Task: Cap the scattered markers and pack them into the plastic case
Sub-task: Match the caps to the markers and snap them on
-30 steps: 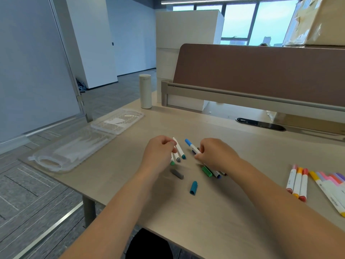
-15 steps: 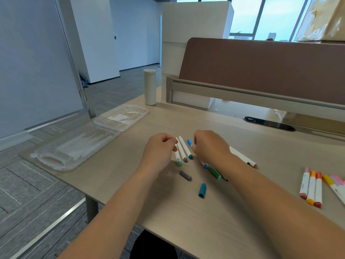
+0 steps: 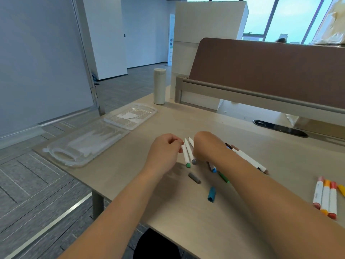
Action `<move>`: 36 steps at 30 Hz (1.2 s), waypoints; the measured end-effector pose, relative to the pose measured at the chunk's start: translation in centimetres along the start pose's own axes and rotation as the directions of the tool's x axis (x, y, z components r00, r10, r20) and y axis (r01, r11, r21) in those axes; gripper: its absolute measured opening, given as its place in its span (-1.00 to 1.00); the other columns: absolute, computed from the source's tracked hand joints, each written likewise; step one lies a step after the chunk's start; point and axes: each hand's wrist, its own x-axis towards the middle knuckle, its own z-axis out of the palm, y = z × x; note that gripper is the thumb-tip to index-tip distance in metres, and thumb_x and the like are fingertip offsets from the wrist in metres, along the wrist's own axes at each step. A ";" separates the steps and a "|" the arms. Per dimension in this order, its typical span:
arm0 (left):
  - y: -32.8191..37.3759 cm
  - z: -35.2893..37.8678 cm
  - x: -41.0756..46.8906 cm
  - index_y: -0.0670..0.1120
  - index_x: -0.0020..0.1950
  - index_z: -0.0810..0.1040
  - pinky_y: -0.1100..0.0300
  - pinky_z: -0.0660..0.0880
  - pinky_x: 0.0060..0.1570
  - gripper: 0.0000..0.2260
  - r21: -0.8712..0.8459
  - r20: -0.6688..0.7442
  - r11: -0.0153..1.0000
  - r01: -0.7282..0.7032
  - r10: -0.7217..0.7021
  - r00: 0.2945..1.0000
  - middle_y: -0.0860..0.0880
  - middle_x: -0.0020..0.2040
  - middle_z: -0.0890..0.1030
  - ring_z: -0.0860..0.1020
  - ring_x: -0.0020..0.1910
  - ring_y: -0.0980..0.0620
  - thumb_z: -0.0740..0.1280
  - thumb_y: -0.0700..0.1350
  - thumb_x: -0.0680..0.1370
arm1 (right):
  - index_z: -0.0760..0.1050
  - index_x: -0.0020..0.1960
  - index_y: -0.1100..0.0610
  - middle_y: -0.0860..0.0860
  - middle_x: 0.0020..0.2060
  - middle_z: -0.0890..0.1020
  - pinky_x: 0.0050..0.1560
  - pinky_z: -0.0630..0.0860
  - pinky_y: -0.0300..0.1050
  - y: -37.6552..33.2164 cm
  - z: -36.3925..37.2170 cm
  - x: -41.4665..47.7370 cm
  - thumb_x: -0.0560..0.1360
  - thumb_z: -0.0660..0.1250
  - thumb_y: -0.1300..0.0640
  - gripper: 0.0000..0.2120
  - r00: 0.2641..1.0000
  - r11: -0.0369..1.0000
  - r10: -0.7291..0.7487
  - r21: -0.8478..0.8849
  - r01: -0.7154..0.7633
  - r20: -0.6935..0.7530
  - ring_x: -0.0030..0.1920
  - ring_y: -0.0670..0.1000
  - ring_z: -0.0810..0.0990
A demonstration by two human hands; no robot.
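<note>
Several white markers lie scattered mid-desk. My left hand point(image 3: 164, 150) has its fingers curled, and the fingertips pinch the far end of the green-ended marker point(image 3: 186, 157). A grey-ended marker point(image 3: 191, 155) lies right beside it. My right hand point(image 3: 207, 146) is curled down over the blue marker point(image 3: 212, 168), whose end shows below the wrist. A green marker point(image 3: 224, 177) lies close by. A loose grey cap point(image 3: 194, 178) and a loose teal cap point(image 3: 211, 194) lie nearer me. The clear plastic case point(image 3: 61, 156) lies open at the left.
Brown markers point(image 3: 246, 157) lie behind my right forearm. Capped pink, orange and red markers point(image 3: 325, 197) sit in a row at the right edge. A white bottle point(image 3: 159, 86) stands at the back, beside a brown divider panel point(image 3: 270, 71). The desk's left edge runs just beyond the case.
My right hand has moved left and lowered, so the blue tip it held up is now hidden. The left hand has barely moved. The camera has tilted, shifting the view.
</note>
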 end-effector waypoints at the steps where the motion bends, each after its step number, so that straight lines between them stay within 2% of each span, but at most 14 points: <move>1: 0.1 0.0 -0.1 -0.07 -0.08 0.65 0.18 0.42 -0.24 -0.82 0.007 0.002 1.000 0.001 -0.002 1.000 0.00 -0.23 0.65 0.47 -0.35 0.08 0.25 -0.14 0.57 | 0.42 -0.18 0.15 0.03 -0.29 0.45 -0.11 0.44 -0.14 0.3 -0.2 -0.2 0.51 0.38 0.17 -0.84 1.000 1.000 -0.005 0.016 0.005 -0.021 -0.26 0.00 0.45; 5: 0.7 0.3 -0.6 -0.04 -0.07 0.64 0.18 0.42 -0.23 -0.82 0.019 0.009 1.000 0.000 0.000 1.000 0.02 -0.22 0.65 0.48 -0.32 0.09 0.24 -0.12 0.59 | 0.42 -0.24 0.14 0.04 -0.30 0.45 -0.20 0.41 -0.17 1.7 -0.7 -1.5 0.51 0.36 0.19 -0.82 0.998 0.996 -0.013 0.090 0.019 -0.062 -0.31 -0.02 0.43; 9: 1.4 1.2 -1.1 -0.03 -0.08 0.64 0.20 0.40 -0.25 -0.83 0.042 0.014 0.999 -0.001 0.000 1.000 0.03 -0.23 0.64 0.47 -0.34 0.12 0.25 -0.12 0.59 | 0.38 -0.33 0.17 0.04 -0.39 0.40 -0.38 0.29 -0.21 3.9 -1.6 -2.7 0.50 0.39 0.15 -0.71 0.996 0.966 0.003 0.258 0.020 -0.087 -0.41 -0.03 0.38; 12: 1.5 2.0 -1.4 -0.01 -0.10 0.64 0.26 0.40 -0.29 -0.86 0.095 0.043 0.995 -0.021 0.017 0.999 0.07 -0.24 0.63 0.49 -0.36 0.17 0.29 -0.09 0.58 | 0.43 -0.35 0.22 0.08 -0.44 0.42 -0.35 0.31 -0.16 6.0 -1.8 -3.7 0.45 0.38 0.17 -0.76 0.999 0.914 0.028 0.405 -0.008 -0.044 -0.42 0.03 0.39; 15: 1.8 3.3 -2.1 0.00 -0.07 0.63 0.36 0.42 -0.36 -0.92 0.207 0.172 0.974 -0.089 0.053 0.984 0.07 -0.18 0.64 0.56 -0.31 0.19 0.34 -0.06 0.55 | 0.48 -0.30 0.24 0.09 -0.45 0.46 -0.29 0.37 -0.09 8.2 -1.3 -5.1 0.45 0.36 0.15 -0.79 0.999 0.859 0.042 0.510 -0.038 0.003 -0.37 0.06 0.42; 17: 2.0 4.4 -2.5 0.01 0.00 0.62 0.28 0.49 -0.25 -0.90 0.351 0.267 0.922 -0.163 0.068 0.961 0.09 -0.13 0.60 0.58 -0.18 0.11 0.36 -0.03 0.53 | 0.58 -0.12 0.35 0.12 -0.35 0.52 -0.23 0.43 -0.06 9.7 -0.9 -5.9 0.48 0.33 0.16 -0.77 0.998 0.835 0.060 0.547 -0.062 0.022 -0.31 0.06 0.47; 19: 2.4 5.5 -3.0 0.05 0.10 0.59 0.20 0.49 -0.14 -0.83 0.468 0.348 0.856 -0.219 0.049 0.936 0.08 -0.06 0.57 0.54 -0.12 0.08 0.36 -0.02 0.52 | 0.58 0.07 0.39 0.16 -0.29 0.55 -0.23 0.45 -0.05 11.2 -0.5 -6.6 0.47 0.30 0.20 -0.71 0.995 0.796 0.089 0.599 -0.093 0.037 -0.29 0.06 0.50; 20: 2.6 6.1 -3.2 0.08 0.16 0.58 0.20 0.48 -0.11 -0.79 0.518 0.380 0.817 -0.255 0.047 0.924 0.08 -0.01 0.56 0.52 -0.11 0.08 0.35 -0.02 0.53 | 0.57 0.10 0.38 0.17 -0.29 0.56 -0.25 0.46 -0.06 12.0 -0.3 -6.9 0.47 0.28 0.22 -0.70 0.994 0.768 0.101 0.632 -0.106 0.044 -0.31 0.07 0.51; 24: 3.2 7.6 -3.7 0.14 0.25 0.56 0.22 0.46 -0.05 -0.74 0.675 0.459 0.628 -0.387 0.053 0.887 0.06 0.09 0.57 0.54 -0.02 0.06 0.29 -0.05 0.58 | 0.57 0.05 0.36 0.17 -0.31 0.57 -0.38 0.47 -0.17 14.5 -0.1 -8.4 0.48 0.25 0.23 -0.76 0.992 0.690 0.112 0.714 -0.118 0.057 -0.41 0.04 0.51; 28: 3.6 8.2 -3.8 0.10 0.24 0.56 0.18 0.51 0.02 -0.77 0.741 0.494 0.519 -0.426 0.008 0.869 0.03 0.06 0.57 0.55 0.01 0.03 0.29 -0.06 0.59 | 0.58 -0.02 0.25 0.16 -0.28 0.62 -0.33 0.52 -0.15 16.1 -0.1 -9.6 0.53 0.25 0.21 -0.84 0.994 0.656 0.089 0.747 -0.106 0.063 -0.40 0.03 0.53; 30: 3.7 8.3 -3.9 0.09 0.20 0.57 0.20 0.49 0.02 -0.80 0.754 0.500 0.490 -0.438 0.005 0.866 0.03 0.09 0.57 0.55 0.04 0.04 0.29 -0.04 0.60 | 0.58 -0.01 0.21 0.15 -0.24 0.62 -0.32 0.54 -0.16 16.6 -0.2 -10.1 0.55 0.25 0.20 -0.86 0.994 0.642 0.080 0.759 -0.107 0.073 -0.36 0.04 0.55; 33: 3.9 8.5 -4.1 0.03 0.08 0.60 0.20 0.47 -0.03 -0.87 0.761 0.501 0.479 -0.438 -0.005 0.866 0.02 0.01 0.58 0.55 -0.01 0.04 0.31 -0.01 0.59 | 0.57 -0.01 0.20 0.15 -0.24 0.62 -0.31 0.53 -0.17 16.9 -0.2 -10.6 0.54 0.26 0.20 -0.87 0.995 0.631 0.065 0.769 -0.102 0.079 -0.35 0.04 0.55; 36: 4.1 8.8 -4.3 -0.04 0.03 0.62 0.17 0.51 0.00 -0.87 0.775 0.497 0.468 -0.425 -0.036 0.867 -0.02 -0.01 0.62 0.58 -0.02 0.01 0.31 -0.05 0.59 | 0.57 0.04 0.21 0.14 -0.26 0.62 -0.32 0.51 -0.16 16.9 0.0 -10.9 0.53 0.26 0.21 -0.85 0.995 0.637 0.048 0.765 -0.101 0.091 -0.36 0.03 0.54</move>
